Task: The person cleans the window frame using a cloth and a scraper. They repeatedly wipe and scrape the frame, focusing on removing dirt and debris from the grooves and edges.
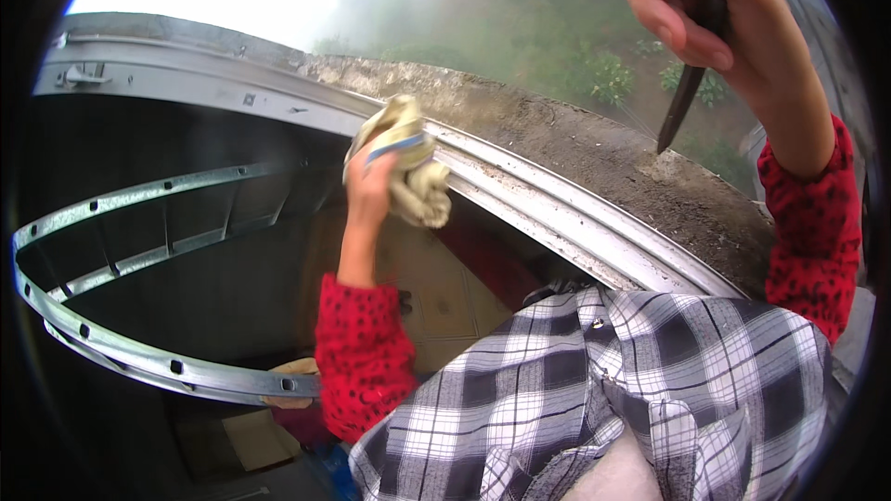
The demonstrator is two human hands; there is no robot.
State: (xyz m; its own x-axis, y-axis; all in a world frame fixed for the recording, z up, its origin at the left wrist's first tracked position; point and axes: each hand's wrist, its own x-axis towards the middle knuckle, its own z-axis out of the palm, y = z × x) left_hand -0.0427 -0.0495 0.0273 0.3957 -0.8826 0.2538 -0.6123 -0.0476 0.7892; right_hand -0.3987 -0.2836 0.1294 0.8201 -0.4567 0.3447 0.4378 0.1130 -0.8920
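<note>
While the left hand [369, 181] grasps a bunched cream work glove or cloth [422, 193] with a blue stripe, the right hand [703, 14] is raised well apart from it, fingers curled around a dark pointed tool [685, 102] whose tip slants down over the concrete ledge [594, 144]. The cloth lies across the white metal window track [566, 221], apparently against it, though the hand hides any contact. For wiping, folding the cloth into a firm pad and pressing it along the grooves would likely serve better than a loose bundle; the narrow tip looks suited to scraping grit from corners, best turned away from the cloth hand. With open air beyond the ledge, a secure hold on both items matters. Counted up, there are two hands, two red spotted sleeves [365, 353], one cloth, one pointed tool, one window track with several parallel ridges, one ledge, one plaid garment [520, 371] and one latch-like fitting [85, 76] on the frame; at left stands one galvanized ladder-like frame [130, 349] with two visible side rails, its slots too partly hidden to total.
</note>
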